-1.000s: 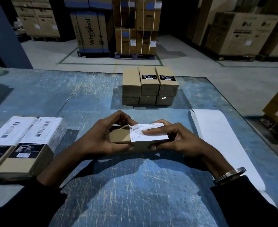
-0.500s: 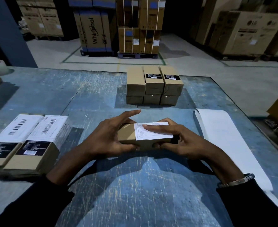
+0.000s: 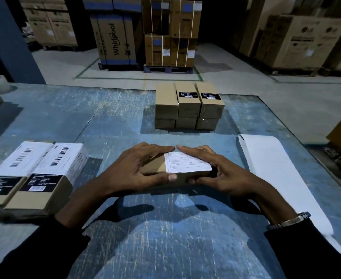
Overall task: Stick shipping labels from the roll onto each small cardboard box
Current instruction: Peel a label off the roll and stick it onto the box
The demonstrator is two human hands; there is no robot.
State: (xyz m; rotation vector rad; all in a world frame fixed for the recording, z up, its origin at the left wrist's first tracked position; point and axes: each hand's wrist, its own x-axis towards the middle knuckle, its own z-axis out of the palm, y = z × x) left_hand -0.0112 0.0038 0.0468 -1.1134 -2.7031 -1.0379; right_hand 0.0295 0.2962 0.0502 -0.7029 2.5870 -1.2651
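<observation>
Both hands clamped on one small cardboard box (image 3: 161, 167) at frame centre: left hand (image 3: 137, 168) gripping its left end, thumb along the near edge; right hand (image 3: 215, 170) pressing the shipping label (image 3: 187, 163) flat on top. Label-smoothing step, seemingly near done. Next, probably: set aside beside the two labelled boxes (image 3: 34, 172) at lower left, then fetch another from the stack (image 3: 188, 106) above centre. White liner strip (image 3: 276, 168) lying right on the blue tabletop (image 3: 115, 125).
</observation>
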